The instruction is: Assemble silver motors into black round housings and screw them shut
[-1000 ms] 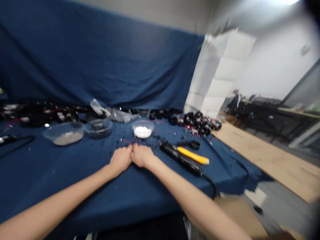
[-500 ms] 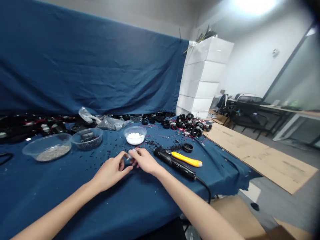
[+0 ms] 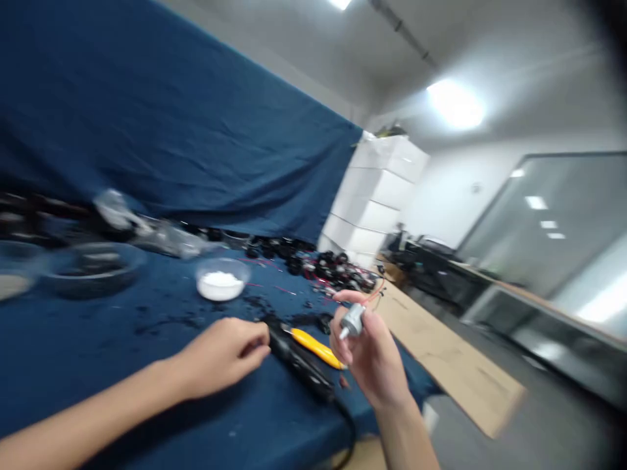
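My right hand [image 3: 367, 349] is raised above the table's right end, fingers closed on a small silver motor [image 3: 351, 321] with thin red wires trailing from it. My left hand [image 3: 223, 352] rests low over the blue cloth, fingers curled together next to the black handled tool [image 3: 300, 364]; what they pinch, if anything, is too blurred to see. A yellow-handled tool [image 3: 316, 348] lies beside the black one, between my two hands.
A small clear bowl of white bits [image 3: 220, 279] stands behind my left hand. Larger clear bowls [image 3: 91, 267] sit at the left. A heap of black parts with red wires [image 3: 326, 267] lies at the back right. White stacked drawers [image 3: 375, 192] stand beyond the table.
My right hand has lifted off the cloth and swung right, carrying the small silver motor. My left hand has stayed low. The view has turned to the right and is blurred.
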Demonstrator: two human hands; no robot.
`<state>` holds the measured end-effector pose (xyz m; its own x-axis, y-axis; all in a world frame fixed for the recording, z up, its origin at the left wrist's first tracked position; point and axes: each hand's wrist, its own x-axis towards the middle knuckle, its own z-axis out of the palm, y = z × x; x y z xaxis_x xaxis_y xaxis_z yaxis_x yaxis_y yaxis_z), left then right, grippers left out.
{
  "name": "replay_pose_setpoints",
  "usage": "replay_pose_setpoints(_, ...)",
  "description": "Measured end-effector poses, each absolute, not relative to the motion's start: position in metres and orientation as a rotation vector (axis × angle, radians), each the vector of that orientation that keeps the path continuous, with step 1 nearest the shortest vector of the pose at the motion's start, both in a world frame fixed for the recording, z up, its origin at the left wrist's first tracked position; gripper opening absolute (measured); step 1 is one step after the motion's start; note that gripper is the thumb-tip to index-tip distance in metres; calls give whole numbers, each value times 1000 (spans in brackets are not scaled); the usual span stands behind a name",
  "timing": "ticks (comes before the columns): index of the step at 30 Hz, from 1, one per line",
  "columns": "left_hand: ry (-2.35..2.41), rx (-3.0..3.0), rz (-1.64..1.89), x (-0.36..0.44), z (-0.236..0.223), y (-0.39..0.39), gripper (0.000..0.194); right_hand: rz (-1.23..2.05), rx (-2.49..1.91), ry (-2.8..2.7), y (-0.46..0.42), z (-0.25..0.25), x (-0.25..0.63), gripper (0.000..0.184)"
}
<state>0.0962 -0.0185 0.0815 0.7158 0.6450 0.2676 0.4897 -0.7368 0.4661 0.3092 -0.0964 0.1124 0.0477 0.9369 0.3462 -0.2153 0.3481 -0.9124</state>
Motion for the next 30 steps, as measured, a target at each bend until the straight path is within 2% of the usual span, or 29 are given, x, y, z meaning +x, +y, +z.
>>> replay_pose_setpoints(5,805,2796,550,186,66,44,18,813,-991,-884,-88,75,391,33)
replay_pose_setpoints(8,788,2834,511,243,49,71,47,720,-1078,-731,-79,38,413,36)
replay_pose_setpoints(10,705,2852,471,275,38,83,56,669,-1153,-698,-75,19,421,37)
replay_pose_setpoints(15,506,2834,419,306,25,101,37,539,-1239,-677,-67,8,435,39)
replay_pose_setpoints(18,506,2773,462,281,34,108,36,352,-1285,-708,-60,20,431,37)
replay_pose_setpoints(20,561,2669,522,248,43,106,43,225,-1343,-789,-57,31,413,36)
replay_pose_setpoints(22,662,2236,619,204,50,94,54,192,-1363,-893,-57,42,382,34)
replay_pose_setpoints(25,759,1425,541,131,50,61,59,389,-1295,-982,-63,53,320,27)
replay_pose_setpoints(30,941,935,620,36,33,8,50,885,-1114,-1287,-59,55,226,24)
